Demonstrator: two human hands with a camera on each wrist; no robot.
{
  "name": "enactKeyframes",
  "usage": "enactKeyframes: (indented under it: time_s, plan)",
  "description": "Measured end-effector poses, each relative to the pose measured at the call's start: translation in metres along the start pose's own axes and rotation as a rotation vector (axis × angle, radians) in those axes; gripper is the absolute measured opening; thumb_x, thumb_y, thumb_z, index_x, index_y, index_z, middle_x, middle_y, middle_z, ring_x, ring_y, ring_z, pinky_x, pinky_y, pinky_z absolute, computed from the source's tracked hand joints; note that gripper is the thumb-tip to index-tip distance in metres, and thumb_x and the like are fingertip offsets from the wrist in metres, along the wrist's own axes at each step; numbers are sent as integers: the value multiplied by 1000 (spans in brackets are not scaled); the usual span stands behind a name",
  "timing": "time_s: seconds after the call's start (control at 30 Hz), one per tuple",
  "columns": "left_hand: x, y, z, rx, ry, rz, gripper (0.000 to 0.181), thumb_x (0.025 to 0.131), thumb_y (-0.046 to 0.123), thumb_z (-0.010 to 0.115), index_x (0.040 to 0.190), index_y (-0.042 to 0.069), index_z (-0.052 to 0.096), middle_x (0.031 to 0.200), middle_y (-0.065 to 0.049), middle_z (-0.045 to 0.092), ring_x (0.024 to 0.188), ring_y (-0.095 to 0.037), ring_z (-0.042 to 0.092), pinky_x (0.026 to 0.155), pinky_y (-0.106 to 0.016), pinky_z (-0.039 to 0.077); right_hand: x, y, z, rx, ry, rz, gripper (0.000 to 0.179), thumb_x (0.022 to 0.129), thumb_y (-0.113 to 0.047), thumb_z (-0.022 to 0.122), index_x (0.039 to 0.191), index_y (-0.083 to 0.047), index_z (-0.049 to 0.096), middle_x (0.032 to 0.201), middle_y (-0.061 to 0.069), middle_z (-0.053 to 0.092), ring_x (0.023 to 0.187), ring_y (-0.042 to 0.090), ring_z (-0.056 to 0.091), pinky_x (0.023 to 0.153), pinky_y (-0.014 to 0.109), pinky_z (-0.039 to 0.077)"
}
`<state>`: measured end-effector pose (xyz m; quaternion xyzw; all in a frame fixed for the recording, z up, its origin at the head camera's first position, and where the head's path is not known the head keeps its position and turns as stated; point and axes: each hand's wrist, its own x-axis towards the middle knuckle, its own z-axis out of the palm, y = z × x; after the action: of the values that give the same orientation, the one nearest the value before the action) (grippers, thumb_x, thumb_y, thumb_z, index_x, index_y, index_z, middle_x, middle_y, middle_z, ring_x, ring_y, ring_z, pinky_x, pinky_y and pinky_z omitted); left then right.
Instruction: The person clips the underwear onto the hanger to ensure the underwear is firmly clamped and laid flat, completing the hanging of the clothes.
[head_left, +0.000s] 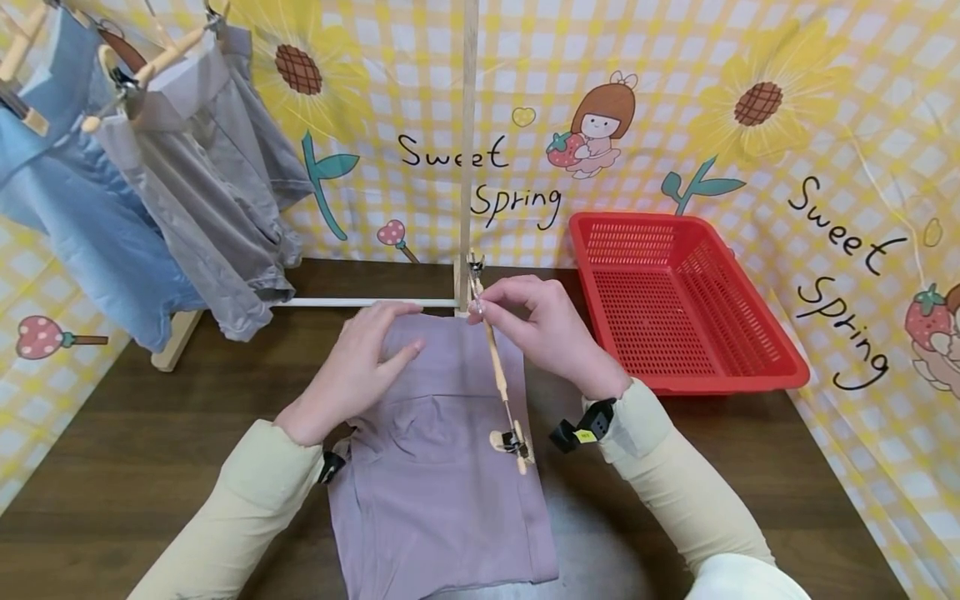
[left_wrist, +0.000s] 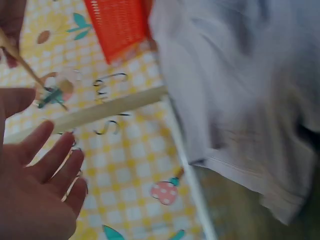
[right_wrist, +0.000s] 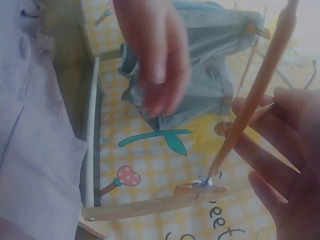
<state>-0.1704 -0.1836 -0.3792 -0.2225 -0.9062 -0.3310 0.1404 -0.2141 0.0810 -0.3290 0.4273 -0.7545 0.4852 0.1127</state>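
A wooden clip hanger (head_left: 495,362) slants above the right side of a mauve folded garment (head_left: 442,517) that looks like shorts or trousers. Thumb and fingers of my right hand (head_left: 547,325) pinch the hanger near its middle, by the hook. One metal clip (head_left: 513,442) is at the near end, another (head_left: 476,265) at the far end. In the right wrist view the bar (right_wrist: 250,100) runs past my right fingers. My left hand (head_left: 356,367) is over the garment's upper left, its fingers loosely bent and holding nothing; the left wrist view shows its palm (left_wrist: 40,200).
A red perforated basket (head_left: 690,383) stands at the back right. At the left, blue shorts (head_left: 90,217) and grey shorts (head_left: 187,200) hang from clip hangers. Behind the garment rise a wooden post (head_left: 468,125) and a low white bar (head_left: 360,302) of the rack.
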Motion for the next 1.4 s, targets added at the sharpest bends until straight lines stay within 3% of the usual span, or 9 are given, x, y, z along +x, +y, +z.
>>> enactKeyframes:
  time_s: [0.2, 0.27, 0.4, 0.57, 0.7, 0.8, 1.0, 1.23, 1.4]
  plan:
    - [-10, -19, 13, 93, -273, -60, 69, 89, 40, 79, 142, 3, 55, 145, -19, 51, 134, -41, 44, 106, -64, 30, -1, -5, -1, -142, 4, -107, 5, 93, -10, 76, 90, -13, 79, 84, -12, 73, 93, 15, 60, 86, 39, 44]
    - [-14, -23, 18, 115, -341, -67, 80, 84, 46, 83, 144, 2, 54, 150, -23, 46, 138, -43, 40, 107, -67, 30, -1, -6, -2, -151, -10, -117, 4, 93, -12, 77, 89, -13, 79, 83, -13, 73, 92, 15, 60, 86, 38, 44]
    - [-21, -29, 24, 119, -427, -69, 94, 74, 50, 88, 146, 1, 52, 153, -29, 38, 142, -46, 34, 107, -69, 28, -2, -7, -4, -155, -46, -112, 4, 93, -13, 77, 89, -14, 79, 83, -14, 72, 84, 9, 62, 76, 32, 48]
    - [-27, -31, 25, 145, -476, -48, 106, 67, 56, 90, 147, -1, 50, 152, -33, 36, 140, -51, 33, 108, -68, 27, -3, -8, -8, -132, -66, -67, 7, 94, -13, 75, 87, -13, 76, 80, -13, 70, 71, 2, 63, 62, 26, 53]
    - [-32, -32, 26, 119, -483, -54, 107, 66, 53, 92, 148, 1, 49, 154, -32, 35, 141, -51, 30, 109, -67, 26, -5, -8, -10, -137, -49, -20, 6, 94, -15, 76, 88, -14, 75, 78, -11, 69, 64, 4, 60, 57, 25, 51]
    - [-33, -29, 26, 87, -479, -91, 106, 64, 49, 94, 149, 2, 49, 155, -31, 34, 142, -50, 28, 110, -68, 24, -7, -8, -9, -119, -52, 44, 5, 94, -16, 76, 90, -13, 74, 78, -10, 70, 65, 7, 63, 58, 27, 51]
    - [-32, -25, 23, 105, -479, -96, 105, 64, 44, 96, 148, 1, 50, 154, -31, 35, 143, -49, 30, 109, -70, 25, -14, -4, -10, -69, -28, 173, 6, 92, -16, 78, 91, -13, 74, 83, -7, 74, 73, 11, 70, 63, 30, 54]
    - [-32, -28, 26, 116, -473, -94, 105, 63, 47, 95, 148, 3, 52, 154, -30, 36, 142, -48, 31, 107, -70, 26, -16, -7, -18, -53, -35, 168, 7, 91, -17, 79, 91, -11, 77, 84, -6, 71, 70, 11, 64, 61, 31, 52]
    - [-31, -29, 26, 141, -508, -116, 105, 67, 52, 91, 150, 4, 49, 157, -27, 34, 143, -46, 31, 110, -66, 26, -16, -9, -18, -34, 39, 206, 5, 93, -15, 78, 89, -12, 75, 85, -5, 71, 68, 14, 63, 60, 29, 51]
